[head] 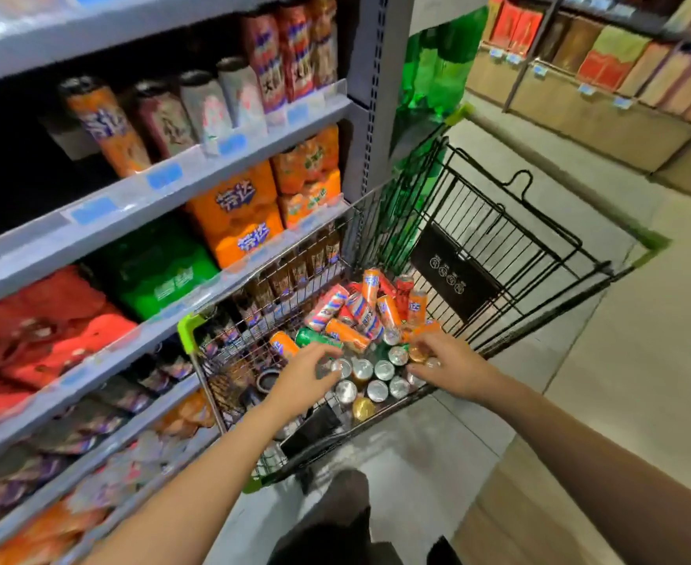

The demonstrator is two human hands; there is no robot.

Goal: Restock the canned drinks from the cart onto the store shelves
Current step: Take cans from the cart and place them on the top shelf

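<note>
both hands, left (303, 377) and right (450, 362), spread loosely over upright cans (376, 381) in the cart (511, 254).

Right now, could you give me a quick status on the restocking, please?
Both hands, left hand and right hand, down on upright cans in cart. Nothing lifted. Nothing blocking.
</note>
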